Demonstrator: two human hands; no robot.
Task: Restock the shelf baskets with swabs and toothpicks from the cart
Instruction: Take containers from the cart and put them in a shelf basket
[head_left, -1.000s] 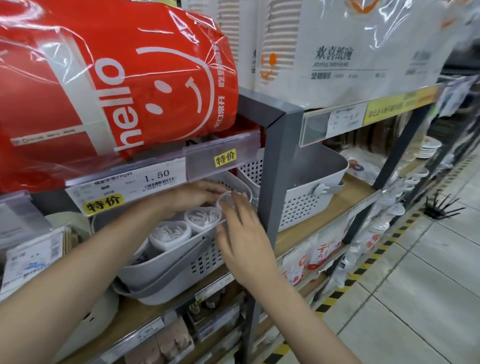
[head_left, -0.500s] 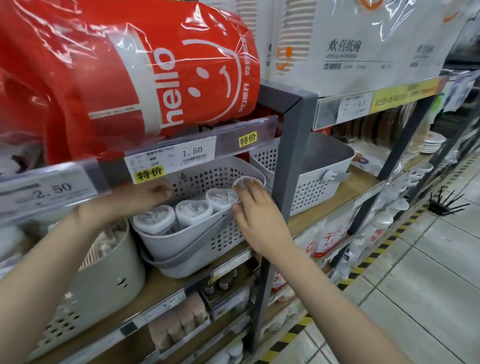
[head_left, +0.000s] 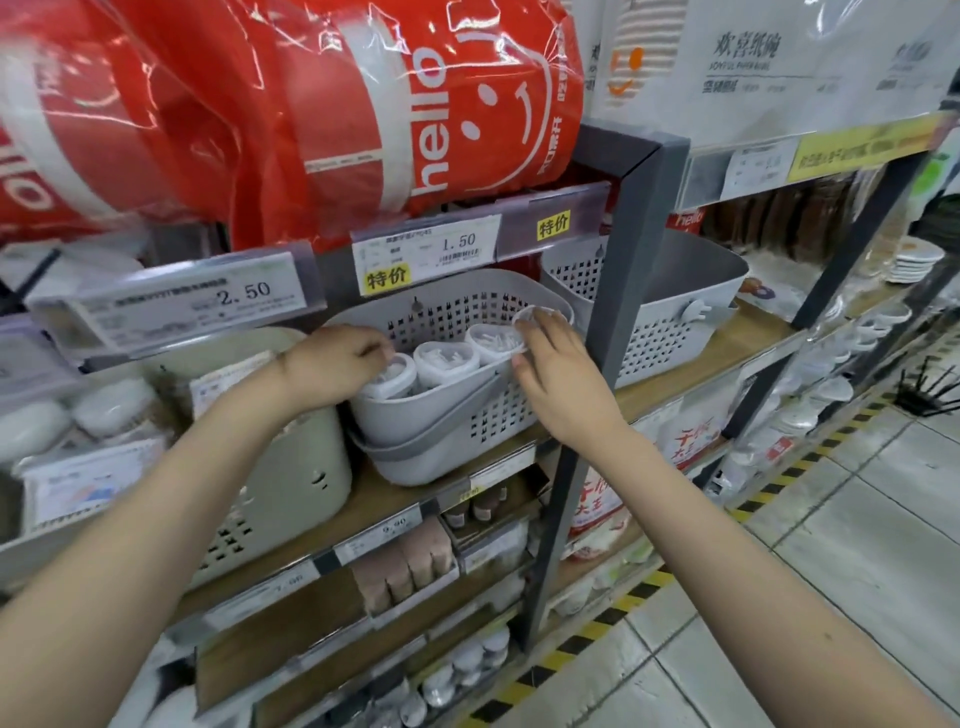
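A grey perforated basket (head_left: 483, 415) sits on the wooden shelf under the 1.50 price tag. A row of round clear swab tubs (head_left: 447, 358) lies on its side inside it. My left hand (head_left: 332, 366) curls its fingers round the leftmost tub (head_left: 397, 374) at the basket's left rim. My right hand (head_left: 558, 371) lies over the basket's right end, fingers fairly straight, touching the rightmost tub (head_left: 530, 318). The cart is out of view.
A pale green basket (head_left: 291, 467) stands to the left and another grey basket (head_left: 670, 322) to the right, behind the dark shelf upright (head_left: 597, 364). Red bagged goods (head_left: 311, 104) overhang the shelf above. Tiled aisle floor with a yellow-black stripe lies at the right.
The view has swung left, so the basket sits further right in frame. My left hand moved from the basket's back wall down onto the leftmost tub. My right hand stays at the rightmost tub.
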